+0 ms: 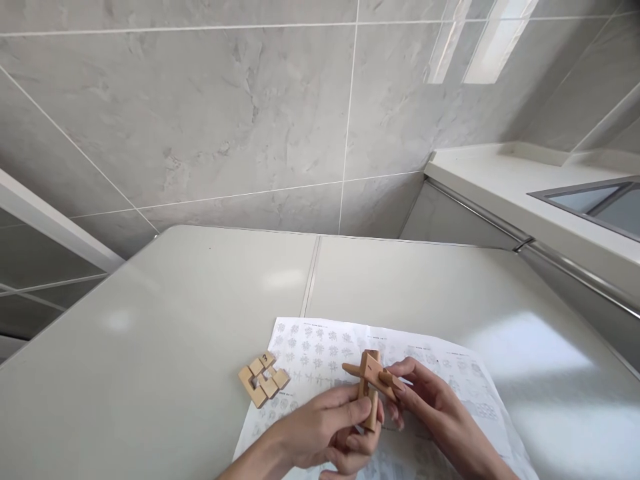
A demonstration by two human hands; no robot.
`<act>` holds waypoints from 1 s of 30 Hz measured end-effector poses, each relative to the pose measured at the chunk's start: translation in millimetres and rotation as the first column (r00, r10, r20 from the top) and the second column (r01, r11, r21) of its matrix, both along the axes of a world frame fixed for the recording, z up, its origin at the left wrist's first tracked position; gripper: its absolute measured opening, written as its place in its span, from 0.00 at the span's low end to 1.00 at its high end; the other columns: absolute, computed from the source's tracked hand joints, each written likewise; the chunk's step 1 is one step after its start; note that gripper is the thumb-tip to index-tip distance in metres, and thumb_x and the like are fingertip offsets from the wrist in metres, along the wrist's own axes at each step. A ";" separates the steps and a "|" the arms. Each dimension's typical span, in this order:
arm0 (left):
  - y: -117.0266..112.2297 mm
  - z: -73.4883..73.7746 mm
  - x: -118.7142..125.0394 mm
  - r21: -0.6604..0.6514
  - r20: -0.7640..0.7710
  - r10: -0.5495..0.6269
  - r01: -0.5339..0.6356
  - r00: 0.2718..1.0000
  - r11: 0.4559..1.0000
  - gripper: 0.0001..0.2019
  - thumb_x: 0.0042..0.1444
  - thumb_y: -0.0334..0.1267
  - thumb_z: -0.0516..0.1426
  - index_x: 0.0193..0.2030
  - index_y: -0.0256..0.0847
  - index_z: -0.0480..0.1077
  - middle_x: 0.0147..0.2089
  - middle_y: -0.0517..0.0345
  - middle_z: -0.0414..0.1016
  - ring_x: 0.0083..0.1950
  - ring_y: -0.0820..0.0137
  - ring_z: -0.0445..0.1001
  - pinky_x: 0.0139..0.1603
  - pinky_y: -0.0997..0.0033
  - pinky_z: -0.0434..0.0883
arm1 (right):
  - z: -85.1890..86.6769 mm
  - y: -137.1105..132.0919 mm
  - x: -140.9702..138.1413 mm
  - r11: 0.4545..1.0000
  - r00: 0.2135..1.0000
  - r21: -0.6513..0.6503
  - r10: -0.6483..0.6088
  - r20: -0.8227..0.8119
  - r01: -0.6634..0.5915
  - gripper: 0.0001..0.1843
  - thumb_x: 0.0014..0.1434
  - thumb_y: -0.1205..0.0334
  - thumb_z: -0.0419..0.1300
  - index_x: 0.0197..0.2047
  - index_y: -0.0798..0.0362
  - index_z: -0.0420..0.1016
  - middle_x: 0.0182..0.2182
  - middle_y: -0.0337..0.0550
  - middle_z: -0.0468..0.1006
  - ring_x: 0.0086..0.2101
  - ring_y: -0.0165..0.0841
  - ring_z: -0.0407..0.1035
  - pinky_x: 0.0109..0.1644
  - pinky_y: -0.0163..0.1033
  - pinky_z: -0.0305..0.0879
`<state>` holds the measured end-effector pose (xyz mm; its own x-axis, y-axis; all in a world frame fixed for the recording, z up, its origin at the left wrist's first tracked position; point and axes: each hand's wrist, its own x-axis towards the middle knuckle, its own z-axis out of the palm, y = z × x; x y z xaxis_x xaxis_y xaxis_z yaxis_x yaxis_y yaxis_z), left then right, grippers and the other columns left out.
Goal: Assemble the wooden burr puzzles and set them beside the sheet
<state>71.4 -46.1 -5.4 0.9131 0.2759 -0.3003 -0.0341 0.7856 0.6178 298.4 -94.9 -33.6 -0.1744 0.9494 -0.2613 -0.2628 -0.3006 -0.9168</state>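
Note:
Both hands hold a small wooden burr puzzle (371,381) of crossed notched sticks, raised a little above a printed instruction sheet (320,350). My left hand (325,437) pinches the upright stick from the left with thumb and fingers closed. My right hand (430,407) grips the cross stick from the right, fingertips pressed on its end. Several loose notched wooden pieces (263,380) lie in a cluster on the sheet's left edge, apart from both hands.
The sheet lies on a pale grey glossy table (175,320) with a seam down its middle. A tiled wall rises behind. A white counter ledge (525,193) with a dark recessed panel runs along the right.

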 end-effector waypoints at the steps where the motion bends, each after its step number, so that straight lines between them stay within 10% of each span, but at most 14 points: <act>1: 0.5 1.3 0.0 0.004 -0.001 -0.013 0.013 1.000 1.000 0.19 0.74 0.57 0.59 0.54 0.41 0.74 0.30 0.69 0.53 0.18 0.82 0.44 0.14 0.77 0.51 | -0.3 0.1 0.5 1.000 1.000 -0.004 0.019 -0.008 -0.019 0.20 0.69 0.38 0.68 0.45 0.48 0.80 0.29 0.40 0.82 0.30 0.36 0.73 0.40 0.42 0.67; 15: 1.9 -3.4 -2.1 0.011 0.134 -0.119 0.119 0.984 0.993 0.21 0.72 0.56 0.62 0.55 0.37 0.74 0.28 0.72 0.49 0.17 0.81 0.42 0.10 0.80 0.52 | -1.1 -0.4 4.7 0.963 0.946 -0.179 0.141 -0.293 -0.199 0.21 0.62 0.42 0.76 0.42 0.49 0.79 0.28 0.37 0.80 0.28 0.31 0.69 0.37 0.38 0.63; 30: -2.0 -8.8 1.0 0.100 0.057 -0.104 0.098 0.993 0.990 0.20 0.74 0.59 0.59 0.45 0.42 0.67 0.26 0.72 0.48 0.19 0.79 0.43 0.14 0.80 0.57 | -7.9 0.8 1.9 0.986 0.983 0.035 0.168 -0.072 -0.166 0.15 0.72 0.47 0.69 0.44 0.50 0.79 0.35 0.41 0.83 0.33 0.35 0.78 0.43 0.42 0.73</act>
<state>72.4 -48.1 -14.2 0.9538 0.2065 -0.2184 0.0015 0.7233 0.6905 300.2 -94.1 -41.6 -0.3490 0.9121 -0.2151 -0.2792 -0.3203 -0.9052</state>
